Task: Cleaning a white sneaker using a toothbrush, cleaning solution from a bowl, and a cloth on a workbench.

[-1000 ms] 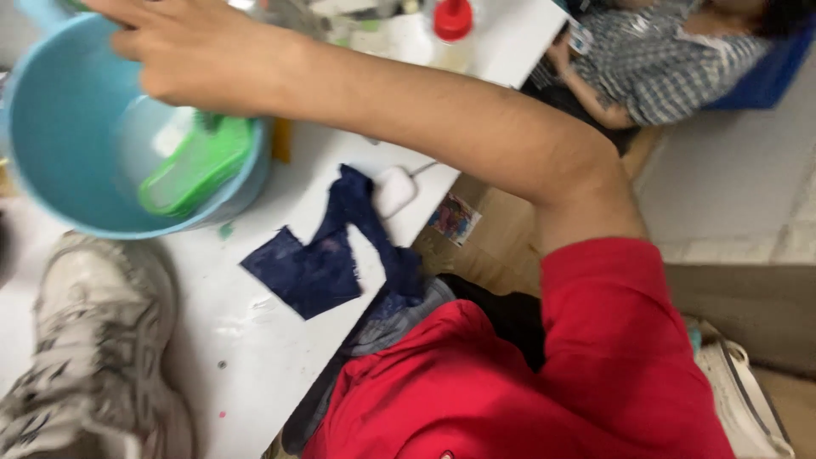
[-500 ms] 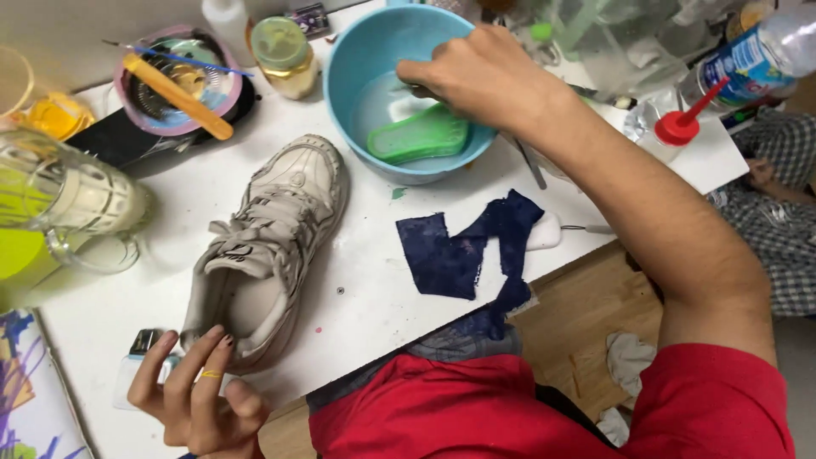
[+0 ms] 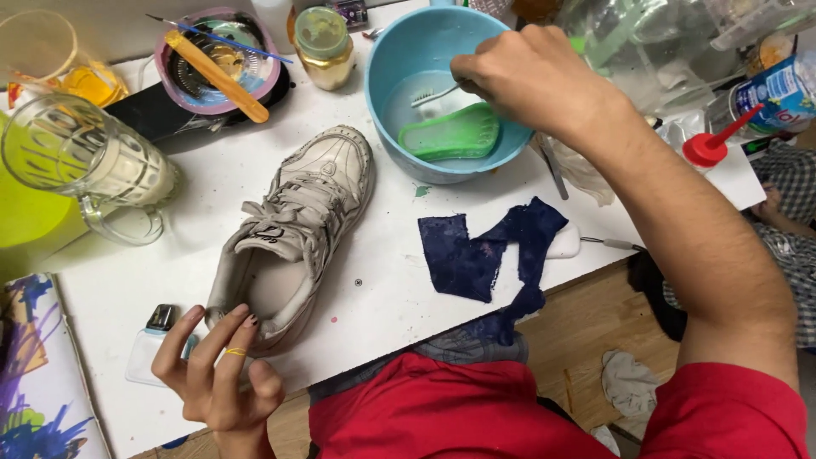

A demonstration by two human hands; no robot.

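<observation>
My right hand [image 3: 531, 81] gripped a white toothbrush [image 3: 435, 93], bristles dipped inside the round blue plastic basin [image 3: 391, 68]. Left of the basin lay the worn grey sneaker [image 3: 293, 234]; my left hand [image 3: 217, 370] hovered empty-fingered at its heel. Wetting the bristles fully seemed wise.

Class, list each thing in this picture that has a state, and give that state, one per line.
Shoe: upright, laced, empty.
Blue bowl: holds water and a green insole.
Toothbrush: bristles in the bowl, held by right hand.
Left hand: open, beside the shoe's heel.
Glass mug: on its side.
</observation>
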